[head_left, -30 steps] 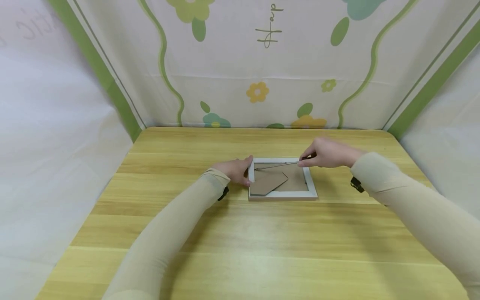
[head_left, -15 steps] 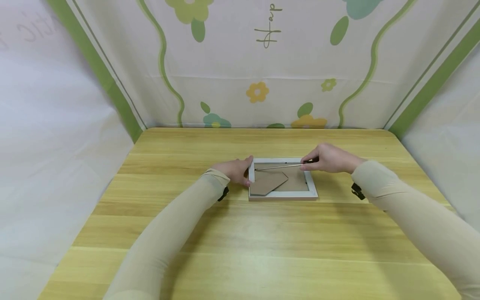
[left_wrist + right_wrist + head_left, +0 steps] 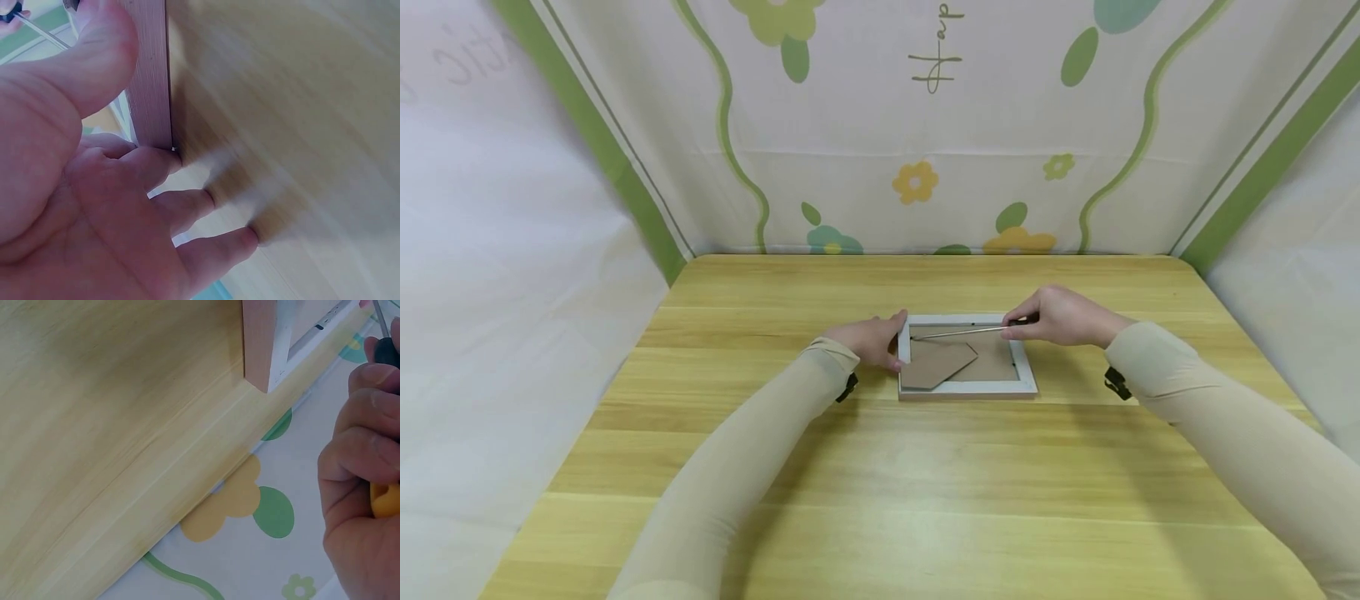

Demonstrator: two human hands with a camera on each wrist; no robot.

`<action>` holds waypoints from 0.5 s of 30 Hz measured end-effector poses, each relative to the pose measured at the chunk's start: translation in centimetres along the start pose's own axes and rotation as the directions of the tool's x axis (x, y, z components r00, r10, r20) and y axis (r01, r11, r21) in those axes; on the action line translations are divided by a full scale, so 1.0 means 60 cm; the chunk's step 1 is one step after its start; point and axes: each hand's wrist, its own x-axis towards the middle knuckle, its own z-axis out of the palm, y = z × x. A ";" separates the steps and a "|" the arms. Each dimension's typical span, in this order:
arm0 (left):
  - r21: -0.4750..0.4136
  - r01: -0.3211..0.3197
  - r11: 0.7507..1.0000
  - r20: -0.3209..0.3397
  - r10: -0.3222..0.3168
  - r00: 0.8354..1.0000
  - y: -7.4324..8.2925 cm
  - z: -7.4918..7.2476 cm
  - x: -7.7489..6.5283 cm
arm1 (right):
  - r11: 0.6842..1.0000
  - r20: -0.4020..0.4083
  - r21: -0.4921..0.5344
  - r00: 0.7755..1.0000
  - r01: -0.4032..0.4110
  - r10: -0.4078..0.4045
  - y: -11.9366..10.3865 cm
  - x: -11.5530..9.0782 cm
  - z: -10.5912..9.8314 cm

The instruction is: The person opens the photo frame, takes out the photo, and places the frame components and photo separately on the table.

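Lying flat, the frame [image 3: 991, 360] touches the left fingers [image 3: 161, 164].

Pale sheeting [image 3: 850, 112] printed with flowers [image 3: 915, 182] and script [image 3: 935, 73] hems a wood-grain counter [image 3: 880, 475] on three sides in a booth-like setting; whether home, studio or workshop cannot be told.

Bench [image 3: 880, 483]: yellowish wood, far corners rounded.
Back cloth [image 3: 850, 108]: white, with printed flowers [image 3: 905, 182], behind the far edge.
Lettering [image 3: 936, 59]: "Hap", turned sideways, on back cloth.
Side cloths [image 3: 512, 317]: whitish, beside left and right edges.
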 end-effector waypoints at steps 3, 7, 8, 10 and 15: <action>-0.009 0.001 1.000 -0.001 -0.001 1.000 0.001 0.000 -0.001 | 1.000 -0.005 -0.022 1.000 0.016 -0.016 -0.006 0.000 -0.002; -0.008 0.000 1.000 -0.005 0.000 1.000 0.003 0.000 -0.004 | 0.998 -0.005 -0.051 1.000 0.027 -0.027 -0.016 0.000 -0.008; -0.006 -0.002 1.000 -0.007 0.002 1.000 0.004 0.000 -0.004 | 0.998 -0.003 -0.057 1.000 0.025 -0.025 -0.018 0.001 -0.009; -0.002 -0.003 1.000 -0.009 0.003 1.000 0.006 -0.001 -0.006 | 0.997 0.003 -0.071 1.000 0.026 -0.025 -0.022 0.002 -0.013; -0.002 0.000 1.000 -0.011 0.000 1.000 0.008 -0.002 -0.008 | 0.993 0.022 -0.105 0.999 0.047 -0.045 -0.037 0.008 -0.028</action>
